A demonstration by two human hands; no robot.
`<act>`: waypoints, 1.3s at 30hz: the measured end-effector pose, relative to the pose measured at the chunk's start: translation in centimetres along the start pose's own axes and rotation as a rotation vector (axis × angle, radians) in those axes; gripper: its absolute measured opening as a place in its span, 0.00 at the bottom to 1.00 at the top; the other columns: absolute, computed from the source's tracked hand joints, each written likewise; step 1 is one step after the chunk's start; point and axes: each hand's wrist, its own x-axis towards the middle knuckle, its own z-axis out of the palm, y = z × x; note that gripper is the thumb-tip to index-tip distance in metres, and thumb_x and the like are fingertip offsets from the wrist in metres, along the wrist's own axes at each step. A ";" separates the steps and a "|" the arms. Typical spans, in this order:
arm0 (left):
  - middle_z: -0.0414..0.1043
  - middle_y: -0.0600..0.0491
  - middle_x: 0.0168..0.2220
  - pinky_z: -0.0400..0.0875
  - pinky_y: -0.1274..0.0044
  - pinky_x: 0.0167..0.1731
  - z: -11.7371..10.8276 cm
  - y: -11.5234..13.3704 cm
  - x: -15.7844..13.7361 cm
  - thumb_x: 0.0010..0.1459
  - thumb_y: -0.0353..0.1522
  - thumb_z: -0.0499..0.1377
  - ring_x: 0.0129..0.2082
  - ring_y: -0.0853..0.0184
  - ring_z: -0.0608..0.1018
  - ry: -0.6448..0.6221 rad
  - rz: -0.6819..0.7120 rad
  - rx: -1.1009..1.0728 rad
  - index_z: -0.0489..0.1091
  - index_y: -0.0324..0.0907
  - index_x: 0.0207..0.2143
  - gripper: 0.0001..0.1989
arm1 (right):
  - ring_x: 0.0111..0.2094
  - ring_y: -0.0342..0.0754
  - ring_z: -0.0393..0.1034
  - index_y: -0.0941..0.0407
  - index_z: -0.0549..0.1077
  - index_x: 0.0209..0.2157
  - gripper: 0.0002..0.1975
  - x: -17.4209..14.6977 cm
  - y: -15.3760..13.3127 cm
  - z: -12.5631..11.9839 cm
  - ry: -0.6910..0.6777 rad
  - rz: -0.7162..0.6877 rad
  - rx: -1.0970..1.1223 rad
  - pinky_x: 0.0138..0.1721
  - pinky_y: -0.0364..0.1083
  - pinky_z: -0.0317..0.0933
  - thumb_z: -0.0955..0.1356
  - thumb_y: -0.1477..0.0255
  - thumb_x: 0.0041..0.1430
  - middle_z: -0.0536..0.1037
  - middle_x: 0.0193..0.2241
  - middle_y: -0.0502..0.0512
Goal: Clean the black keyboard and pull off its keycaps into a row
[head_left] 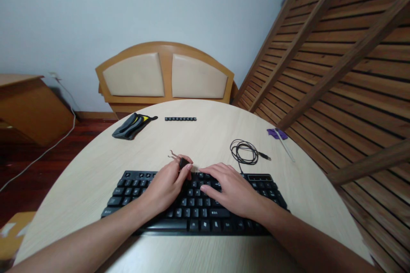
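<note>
A black keyboard [160,224] lies on the table in front of me, partly covered by both hands and forearms. Over its upper middle, my left hand [171,181] is closed around a keycap puller [183,163]. The puller has a black handle, and its bent wire prongs point up and left, away from the keys. Pale thin strands show between the hands, too small to make out. My right hand [229,187] rests on the right-middle keys, palm down, with its fingers stretched out and thumb apart. Farther back, several black keycaps [180,119] stand in a straight row.
A coiled USB cable [245,152] runs from the keyboard's back edge. At the back left lies a grey, black and yellow pouch [133,126]. To the right, a pale stick [285,146] touches a purple cloth [277,133]. Wooden slats [346,72] lean beside the round table [211,130].
</note>
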 end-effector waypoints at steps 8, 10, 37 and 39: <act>0.70 0.54 0.29 0.66 0.72 0.36 0.0 0.1 0.1 0.68 0.38 0.47 0.31 0.64 0.73 -0.022 0.004 -0.033 0.67 0.42 0.39 0.13 | 0.51 0.53 0.69 0.52 0.73 0.52 0.16 0.2 0.0 0.0 0.015 0.002 0.012 0.53 0.54 0.60 0.67 0.63 0.64 0.78 0.48 0.55; 0.70 0.54 0.29 0.66 0.73 0.36 0.0 -0.1 0.1 0.68 0.39 0.47 0.31 0.64 0.73 -0.026 -0.003 -0.039 0.67 0.42 0.39 0.13 | 0.51 0.53 0.69 0.52 0.73 0.52 0.16 0.3 0.0 0.0 0.014 0.011 0.021 0.54 0.54 0.60 0.67 0.64 0.64 0.78 0.48 0.56; 0.67 0.58 0.25 0.65 0.73 0.35 -0.1 -0.1 0.1 0.70 0.40 0.45 0.28 0.65 0.72 -0.096 -0.029 -0.174 0.66 0.43 0.41 0.14 | 0.42 0.49 0.73 0.53 0.78 0.39 0.07 2.0 0.4 0.0 0.097 -0.010 0.097 0.47 0.49 0.64 0.69 0.73 0.59 0.81 0.37 0.53; 0.68 0.58 0.26 0.65 0.73 0.36 -0.1 -0.1 0.1 0.70 0.40 0.45 0.29 0.65 0.73 -0.105 -0.027 -0.187 0.65 0.43 0.43 0.14 | 0.42 0.49 0.73 0.53 0.78 0.39 0.07 2.0 0.4 0.1 0.100 -0.012 0.102 0.48 0.49 0.64 0.69 0.73 0.59 0.81 0.38 0.53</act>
